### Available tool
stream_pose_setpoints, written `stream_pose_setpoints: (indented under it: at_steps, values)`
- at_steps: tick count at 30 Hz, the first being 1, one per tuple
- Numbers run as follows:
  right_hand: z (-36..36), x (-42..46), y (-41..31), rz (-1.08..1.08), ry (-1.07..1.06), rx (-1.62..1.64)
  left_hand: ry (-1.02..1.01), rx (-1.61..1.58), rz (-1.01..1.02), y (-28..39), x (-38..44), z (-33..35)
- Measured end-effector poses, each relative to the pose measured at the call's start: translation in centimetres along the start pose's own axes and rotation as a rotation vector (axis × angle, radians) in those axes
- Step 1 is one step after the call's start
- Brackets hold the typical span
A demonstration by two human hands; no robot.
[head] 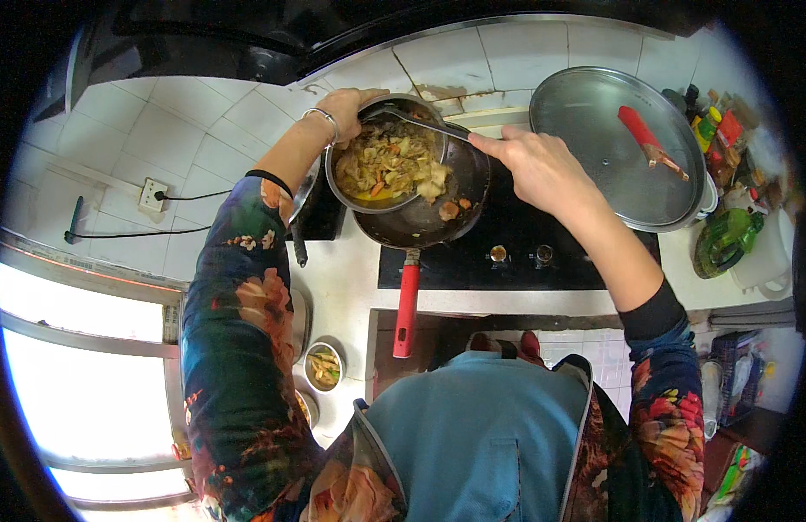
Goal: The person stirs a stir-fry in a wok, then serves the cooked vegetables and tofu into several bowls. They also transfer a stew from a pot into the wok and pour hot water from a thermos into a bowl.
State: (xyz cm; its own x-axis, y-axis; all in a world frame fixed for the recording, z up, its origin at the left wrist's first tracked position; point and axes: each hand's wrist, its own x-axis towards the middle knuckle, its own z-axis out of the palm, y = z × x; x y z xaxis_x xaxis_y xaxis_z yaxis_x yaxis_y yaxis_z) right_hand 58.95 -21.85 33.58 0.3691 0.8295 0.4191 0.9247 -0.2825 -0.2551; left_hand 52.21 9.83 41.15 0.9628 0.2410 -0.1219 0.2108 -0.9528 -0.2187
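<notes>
My left hand [345, 112] grips the rim of a steel bowl [348, 202], tilted over a dark frying pan [403, 231] with a red handle [406, 313]. Cooked food with carrot pieces and yellowish liquid [387, 160] fills much of the bowl, and some of it hangs over the rim on the pan's side. A few pieces of food [449, 210] lie on the pan's bottom. In my right hand [530, 160] is the handle of a metal utensil [429, 124]; its head reaches into the bowl near the far rim.
On the right of the black cooktop [520, 241] stands a large pot with a flat lid [573, 156], a red-handled tool [640, 134] lying on it. Bottles and a green jug [729, 241] crowd the right corner. At left are a small bowl of food [324, 367] and a power cord [142, 233].
</notes>
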Motion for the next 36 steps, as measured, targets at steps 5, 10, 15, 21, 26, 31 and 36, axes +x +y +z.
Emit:
stream_pose_setpoints:
  at_steps: [5, 10, 15, 21, 26, 31, 36]
  values:
    - [-0.7, 1.7, 0.4, -0.117, -0.066, -0.071, 0.132, -0.014, 0.015, -2.2, 0.6, 1.8]
    - [-2.7, 4.0, -1.0, -0.188, -0.101, -0.198, 0.225, 0.023, 0.027, -1.5, 1.4, 2.6]
    - [-2.6, 5.7, -1.8, -0.302, -0.108, -0.272, 0.204, -0.069, 0.017, -2.8, 2.1, 3.2]
    - [-2.7, 5.3, -0.9, -0.342, -0.07, -0.31, 0.263, -0.109, 0.06, -4.7, 1.3, 2.7]
    - [-2.8, 3.2, -0.5, -0.272, -0.101, -0.341, 0.266, -0.117, 0.04, -3.9, 1.9, 2.8]
    - [-4.4, 0.0, -0.6, -0.073, -0.14, -0.34, 0.198, -0.043, 0.013, -4.2, 2.0, 3.8]
    - [-1.7, -0.8, 0.9, 0.106, -0.226, -0.239, 0.122, -0.004, -0.011, -2.4, 2.7, 2.6]
